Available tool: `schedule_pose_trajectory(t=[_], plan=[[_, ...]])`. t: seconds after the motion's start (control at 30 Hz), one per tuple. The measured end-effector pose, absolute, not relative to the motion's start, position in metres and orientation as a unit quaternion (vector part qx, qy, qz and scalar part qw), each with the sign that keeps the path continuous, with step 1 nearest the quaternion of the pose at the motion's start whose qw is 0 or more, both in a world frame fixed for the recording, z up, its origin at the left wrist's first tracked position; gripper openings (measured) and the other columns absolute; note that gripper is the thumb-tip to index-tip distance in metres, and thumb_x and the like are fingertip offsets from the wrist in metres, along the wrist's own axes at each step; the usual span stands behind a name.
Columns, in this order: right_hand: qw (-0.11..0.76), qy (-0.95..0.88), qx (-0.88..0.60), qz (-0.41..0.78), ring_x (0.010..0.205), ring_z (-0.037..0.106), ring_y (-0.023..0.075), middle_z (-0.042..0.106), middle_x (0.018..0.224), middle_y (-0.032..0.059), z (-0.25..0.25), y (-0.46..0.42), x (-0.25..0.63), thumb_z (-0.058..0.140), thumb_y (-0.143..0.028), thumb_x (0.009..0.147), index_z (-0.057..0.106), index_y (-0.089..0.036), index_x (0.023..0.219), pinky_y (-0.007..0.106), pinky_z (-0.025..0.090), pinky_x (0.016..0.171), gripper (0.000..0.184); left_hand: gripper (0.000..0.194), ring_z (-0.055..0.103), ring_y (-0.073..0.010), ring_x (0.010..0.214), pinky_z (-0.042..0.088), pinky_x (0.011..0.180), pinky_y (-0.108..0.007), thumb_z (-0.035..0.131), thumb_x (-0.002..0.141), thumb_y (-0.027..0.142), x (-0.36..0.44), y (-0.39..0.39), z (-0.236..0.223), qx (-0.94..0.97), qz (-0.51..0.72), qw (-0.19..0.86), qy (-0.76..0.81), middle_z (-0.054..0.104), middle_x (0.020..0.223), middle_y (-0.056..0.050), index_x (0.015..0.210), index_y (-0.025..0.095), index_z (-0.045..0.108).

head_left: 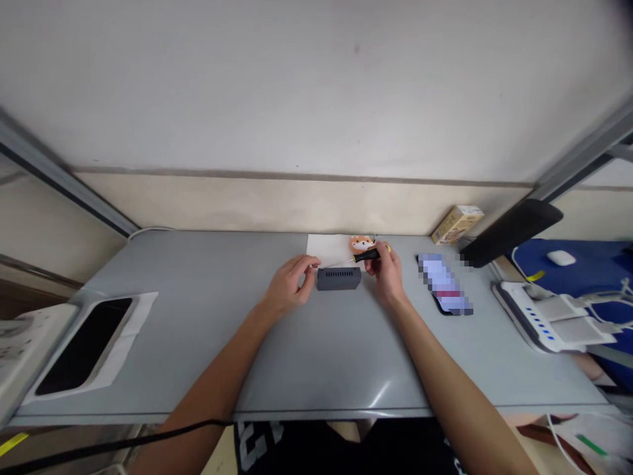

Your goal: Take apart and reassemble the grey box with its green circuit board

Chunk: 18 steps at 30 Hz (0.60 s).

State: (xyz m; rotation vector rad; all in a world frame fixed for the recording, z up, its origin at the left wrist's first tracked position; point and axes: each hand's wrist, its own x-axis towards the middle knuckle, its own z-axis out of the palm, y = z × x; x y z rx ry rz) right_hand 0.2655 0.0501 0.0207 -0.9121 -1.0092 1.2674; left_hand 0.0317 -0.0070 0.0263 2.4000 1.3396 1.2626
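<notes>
A dark grey box with a row of slots (pixel 339 280) sits on the grey desk between my hands. My right hand (pixel 388 274) is closed around the black handle of a screwdriver (pixel 366 254). Its thin metal shaft points left, along the box's top back edge, with the tip near the box's left end. At that end my left hand (pixel 289 285) has thumb and fingertips drawn together close to the screwdriver tip. Whatever lies between those fingertips is too small to make out. Behind the box lie a white sheet (pixel 324 247) and an orange animal-face item (pixel 362 244).
A lit phone (pixel 445 285) lies to the right, with a small carton (pixel 455 224) and a black upright panel (pixel 514 231) behind. Further right is a white multi-port charger (pixel 539 320). On the left, a dark-screened device (pixel 86 346) rests on white paper beside a white power strip (pixel 30 349).
</notes>
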Motion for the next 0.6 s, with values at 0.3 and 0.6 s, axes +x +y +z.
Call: schedule_pose_trajectory(t=[0.3,0.6], plan=[[0.604,-0.431,-0.401,0.537,0.047,0.042,0.0113,0.056,0.053,-0.0028,0.0185,0.0533,0.2687,0.060,-0.053,0.095,0.051,-0.023,0.074,0.026,0.031,0.047,0.037,0.021,0.063,-0.0173,0.087,0.052,0.081,-0.032,0.044,0.101,0.013,0.0329,-0.0046,0.0222,0.808,0.414,0.037,0.418,0.068,0.096,-0.005,0.110,0.020,0.061],[0.597,-0.435,-0.390,0.550,0.049,0.042,0.0113,0.055,0.055,-0.0037,0.0167,0.0542,0.2707,0.059,-0.050,0.094,0.051,-0.023,0.076,0.026,0.033,0.049,0.034,0.025,0.065,-0.0168,0.087,0.053,0.080,-0.032,0.043,0.097,0.007,0.0299,-0.0035,0.0235,0.817,0.406,0.003,0.409,0.070,0.097,-0.005,0.107,0.020,0.063]])
